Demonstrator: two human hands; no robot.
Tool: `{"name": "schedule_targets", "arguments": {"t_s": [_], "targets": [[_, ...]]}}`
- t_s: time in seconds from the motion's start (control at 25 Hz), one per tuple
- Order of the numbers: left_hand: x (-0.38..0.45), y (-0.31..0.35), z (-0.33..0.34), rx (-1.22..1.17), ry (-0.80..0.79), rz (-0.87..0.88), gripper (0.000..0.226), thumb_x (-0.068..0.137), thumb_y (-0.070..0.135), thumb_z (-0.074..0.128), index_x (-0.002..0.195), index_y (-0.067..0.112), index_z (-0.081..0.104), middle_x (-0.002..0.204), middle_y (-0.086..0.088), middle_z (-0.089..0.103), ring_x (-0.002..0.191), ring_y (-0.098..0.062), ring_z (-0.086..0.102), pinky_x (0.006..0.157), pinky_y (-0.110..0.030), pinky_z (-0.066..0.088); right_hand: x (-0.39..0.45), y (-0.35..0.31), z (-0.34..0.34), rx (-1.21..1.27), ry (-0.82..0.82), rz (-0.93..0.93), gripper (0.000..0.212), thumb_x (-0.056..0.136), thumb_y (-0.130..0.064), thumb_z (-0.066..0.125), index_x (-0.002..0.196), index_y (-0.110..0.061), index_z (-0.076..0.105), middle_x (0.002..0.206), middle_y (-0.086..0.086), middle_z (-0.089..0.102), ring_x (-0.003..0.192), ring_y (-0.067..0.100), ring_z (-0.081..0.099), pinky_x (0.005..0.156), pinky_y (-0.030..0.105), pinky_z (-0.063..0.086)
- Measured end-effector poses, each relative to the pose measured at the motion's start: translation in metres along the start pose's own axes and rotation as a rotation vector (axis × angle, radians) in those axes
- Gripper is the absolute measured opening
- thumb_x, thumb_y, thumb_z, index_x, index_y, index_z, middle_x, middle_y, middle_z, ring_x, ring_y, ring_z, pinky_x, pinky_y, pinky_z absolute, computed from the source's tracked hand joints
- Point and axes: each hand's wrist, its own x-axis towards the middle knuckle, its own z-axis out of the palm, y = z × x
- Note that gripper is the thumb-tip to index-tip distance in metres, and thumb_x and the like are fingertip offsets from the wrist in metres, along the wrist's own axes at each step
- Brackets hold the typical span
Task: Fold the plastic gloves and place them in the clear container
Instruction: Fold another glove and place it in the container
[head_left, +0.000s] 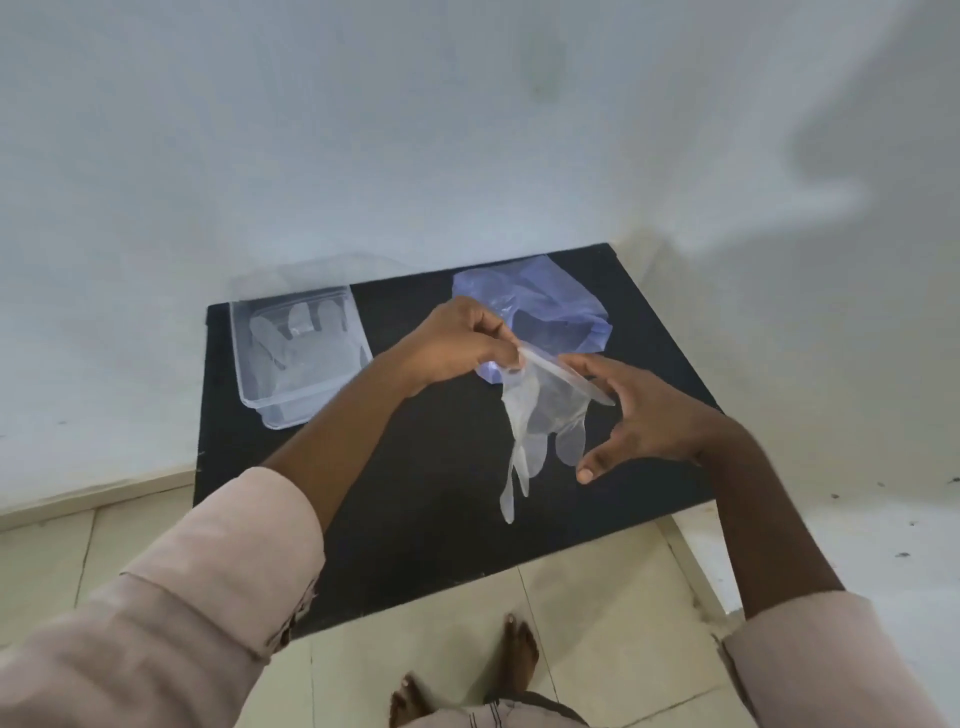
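Observation:
A thin clear plastic glove (540, 415) hangs in the air over the black table (426, 499), cuff up and fingers pointing down. My left hand (457, 343) pinches the cuff's left end between thumb and fingers. My right hand (639, 415) touches the cuff's right end with its fingertips, thumb spread wide below. The clear container (298, 358) stands on the table's back left corner with at least one clear glove lying flat inside. Behind my hands lies a bluish plastic bag (550, 306).
The black table stands in a corner against white walls. Its front edge ends over a tiled floor, where bare feet (514, 660) show below. The container's clear lid (311, 275) leans against the wall behind it.

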Motion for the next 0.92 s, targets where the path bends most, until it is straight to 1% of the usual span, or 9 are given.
{"name": "schedule_targets", "arguments": {"t_s": [0.08, 0.16, 0.24, 0.36, 0.44, 0.52, 0.64, 0.8, 0.92], "targets": [[-0.004, 0.001, -0.017, -0.083, -0.012, -0.048, 0.014, 0.077, 0.013, 0.073, 0.085, 0.002, 0.074, 0.084, -0.012, 0.071, 0.081, -0.014, 0.061, 0.075, -0.028, 0.05, 0.015, -0.011, 0.009, 0.07, 0.268, -0.046, 0.072, 0.071, -0.032, 0.083, 0.135, -0.025, 0.05, 0.124, -0.011, 0.058, 0.1, 0.004, 0.06, 0.078, 0.011, 0.051], [-0.01, -0.001, -0.035, -0.198, 0.014, -0.072, 0.012, 0.079, 0.012, 0.072, 0.085, 0.002, 0.072, 0.083, -0.007, 0.07, 0.081, -0.013, 0.062, 0.077, -0.031, 0.051, 0.031, -0.029, 0.013, 0.307, 0.484, -0.104, 0.031, 0.084, -0.022, 0.072, 0.114, -0.015, 0.068, 0.111, 0.002, 0.07, 0.089, 0.012, 0.065, 0.056, 0.013, 0.051], [-0.019, -0.003, -0.048, -0.345, 0.051, 0.014, 0.012, 0.081, 0.01, 0.071, 0.09, 0.001, 0.068, 0.078, 0.001, 0.07, 0.077, -0.009, 0.064, 0.077, -0.03, 0.051, 0.043, -0.05, 0.009, 0.471, 0.556, -0.166, 0.011, 0.089, -0.014, 0.065, 0.094, -0.008, 0.073, 0.093, 0.01, 0.074, 0.079, 0.016, 0.066, 0.048, 0.02, 0.049], [-0.034, -0.008, -0.063, -0.53, -0.044, 0.265, 0.034, 0.072, -0.001, 0.074, 0.102, 0.007, 0.061, 0.097, 0.0, 0.072, 0.097, -0.017, 0.065, 0.081, -0.029, 0.05, 0.053, -0.078, -0.003, 0.535, 0.521, -0.211, 0.013, 0.09, -0.01, 0.062, 0.09, 0.001, 0.069, 0.078, -0.001, 0.075, 0.073, 0.01, 0.069, 0.047, 0.025, 0.048], [-0.044, -0.008, -0.068, -0.437, -0.107, 0.331, 0.058, 0.061, 0.004, 0.082, 0.113, 0.018, 0.06, 0.107, 0.001, 0.069, 0.109, -0.024, 0.06, 0.088, -0.04, 0.048, 0.056, -0.094, -0.01, 0.562, 0.514, -0.252, 0.011, 0.088, -0.008, 0.062, 0.088, 0.002, 0.067, 0.074, 0.0, 0.073, 0.072, 0.013, 0.068, 0.048, 0.025, 0.046], [-0.047, -0.01, -0.073, -0.26, -0.06, 0.33, 0.068, 0.057, 0.012, 0.087, 0.116, 0.03, 0.06, 0.104, 0.006, 0.07, 0.105, -0.021, 0.061, 0.093, -0.048, 0.045, 0.058, -0.105, -0.015, 0.577, 0.523, -0.275, 0.01, 0.085, -0.008, 0.06, 0.085, -0.002, 0.068, 0.077, 0.006, 0.07, 0.075, 0.017, 0.066, 0.05, 0.025, 0.046], [-0.049, -0.012, -0.078, -0.098, -0.015, 0.331, 0.066, 0.056, 0.013, 0.089, 0.115, 0.03, 0.063, 0.1, 0.006, 0.071, 0.098, -0.015, 0.061, 0.089, -0.039, 0.043, 0.06, -0.111, -0.02, 0.56, 0.518, -0.282, 0.013, 0.087, -0.01, 0.056, 0.087, -0.003, 0.067, 0.081, 0.009, 0.069, 0.074, 0.015, 0.068, 0.052, 0.026, 0.047], [-0.052, -0.009, -0.077, 0.043, -0.047, 0.365, 0.051, 0.059, 0.009, 0.09, 0.103, 0.021, 0.067, 0.09, 0.014, 0.069, 0.086, 0.007, 0.058, 0.078, -0.008, 0.038, 0.06, -0.112, -0.024, 0.606, 0.513, -0.276, 0.011, 0.084, -0.009, 0.057, 0.086, -0.002, 0.066, 0.079, 0.007, 0.07, 0.074, 0.019, 0.07, 0.057, 0.03, 0.047], [-0.054, -0.011, -0.078, -0.026, -0.057, 0.343, 0.043, 0.058, 0.02, 0.083, 0.098, 0.026, 0.068, 0.087, 0.02, 0.066, 0.086, -0.002, 0.057, 0.08, -0.021, 0.042, 0.056, -0.111, -0.025, 0.659, 0.5, -0.275, 0.01, 0.082, -0.012, 0.057, 0.085, -0.006, 0.064, 0.079, 0.005, 0.069, 0.076, 0.021, 0.069, 0.056, 0.03, 0.048]]}}
